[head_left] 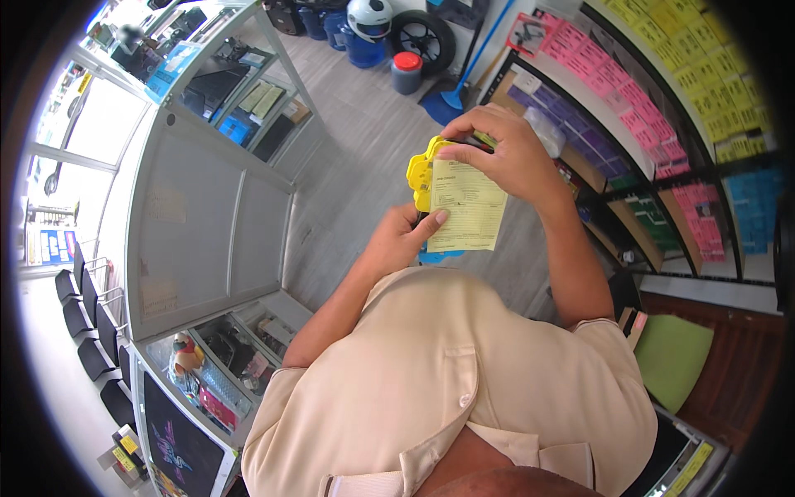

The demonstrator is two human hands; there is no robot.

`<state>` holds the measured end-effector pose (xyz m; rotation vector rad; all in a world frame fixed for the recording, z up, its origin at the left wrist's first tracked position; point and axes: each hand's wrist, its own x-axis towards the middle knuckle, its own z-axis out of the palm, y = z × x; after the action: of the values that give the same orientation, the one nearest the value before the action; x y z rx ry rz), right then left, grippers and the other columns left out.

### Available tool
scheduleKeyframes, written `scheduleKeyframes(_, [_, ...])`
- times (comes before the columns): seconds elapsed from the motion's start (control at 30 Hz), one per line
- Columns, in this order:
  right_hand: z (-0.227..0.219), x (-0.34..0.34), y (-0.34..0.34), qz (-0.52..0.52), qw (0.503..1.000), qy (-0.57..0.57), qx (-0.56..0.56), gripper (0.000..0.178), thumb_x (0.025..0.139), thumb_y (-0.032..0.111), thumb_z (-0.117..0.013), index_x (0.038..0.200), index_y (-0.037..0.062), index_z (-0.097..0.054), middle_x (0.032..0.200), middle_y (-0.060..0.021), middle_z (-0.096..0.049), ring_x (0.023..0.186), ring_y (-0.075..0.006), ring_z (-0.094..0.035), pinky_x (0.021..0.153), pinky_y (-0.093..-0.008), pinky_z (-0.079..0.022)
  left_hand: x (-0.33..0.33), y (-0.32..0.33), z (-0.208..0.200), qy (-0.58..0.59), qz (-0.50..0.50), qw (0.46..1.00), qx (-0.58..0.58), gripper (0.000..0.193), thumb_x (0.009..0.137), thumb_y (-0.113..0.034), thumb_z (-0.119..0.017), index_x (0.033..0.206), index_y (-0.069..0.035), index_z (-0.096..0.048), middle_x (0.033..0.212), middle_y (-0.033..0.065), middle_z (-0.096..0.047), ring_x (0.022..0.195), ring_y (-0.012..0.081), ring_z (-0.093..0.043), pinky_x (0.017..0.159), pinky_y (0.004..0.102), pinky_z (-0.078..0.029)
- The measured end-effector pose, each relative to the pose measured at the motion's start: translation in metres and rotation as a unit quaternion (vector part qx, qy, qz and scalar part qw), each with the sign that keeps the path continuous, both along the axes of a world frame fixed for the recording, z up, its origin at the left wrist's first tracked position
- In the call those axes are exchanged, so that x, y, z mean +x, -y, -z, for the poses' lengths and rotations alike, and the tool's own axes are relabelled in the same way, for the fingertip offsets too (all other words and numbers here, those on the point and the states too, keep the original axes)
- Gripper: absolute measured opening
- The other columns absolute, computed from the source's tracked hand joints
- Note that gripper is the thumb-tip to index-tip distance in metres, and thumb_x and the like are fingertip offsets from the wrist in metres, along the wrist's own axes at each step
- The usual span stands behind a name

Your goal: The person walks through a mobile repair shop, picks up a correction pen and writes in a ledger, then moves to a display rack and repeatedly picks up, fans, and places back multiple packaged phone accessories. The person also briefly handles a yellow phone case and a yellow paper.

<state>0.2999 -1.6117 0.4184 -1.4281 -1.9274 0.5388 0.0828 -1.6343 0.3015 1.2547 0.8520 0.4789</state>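
A pale yellow printed paper slip (468, 211) is held up in front of my chest. Behind its left edge shows a bright yellow item with a wavy outline (421, 176), and a blue edge (443, 256) peeks out below; whether these are one thing I cannot tell. My left hand (399, 238) grips the lower left side, its thumb pressed on the paper and its fingers mostly hidden behind. At the top, my right hand (503, 147) pinches the slip between thumb and fingers, with something dark partly visible under the fingertips.
Shelves on the right carry rows of pink packets (609, 79), yellow packets (704, 74) and purple ones. A grey cabinet (195, 215) stands on the left. Ahead on the floor are a blue broom (452, 98), a red-lidded tub (407, 73), a tyre (424, 41) and a white helmet (369, 18).
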Motion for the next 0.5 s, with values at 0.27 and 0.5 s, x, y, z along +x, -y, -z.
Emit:
scheduleKeyframes(0.27, [0.019, 0.027, -0.193, -0.051, 0.997, -0.045, 0.043, 0.014, 0.088, 0.019, -0.081, 0.094, 0.0072, -0.078, 0.089, -0.0051, -0.074, 0.085, -0.0208, -0.066, 0.08, -0.0354, -0.05, 0.021, -0.17, -0.001, -0.03, -0.015, 0.998, -0.06, 0.045, 0.105, -0.04, -0.065, 0.111, 0.004, -0.074, 0.095, 0.0056, -0.075, 0.084, 0.0096, -0.065, 0.077, 0.0289, -0.053])
scheduleKeyframes(0.5, [0.005, 0.045, -0.409, -0.117, 0.987, 0.1, 0.048, 0.02, 0.092, 0.028, -0.076, 0.096, 0.009, -0.078, 0.092, -0.0056, -0.074, 0.087, -0.0236, -0.065, 0.084, -0.0356, -0.048, 0.051, -0.329, 0.018, -0.056, -0.128, 0.99, -0.009, 0.047, 0.106, -0.042, -0.062, 0.107, 0.003, -0.074, 0.093, 0.0022, -0.074, 0.082, 0.0075, -0.062, 0.073, 0.0262, -0.05])
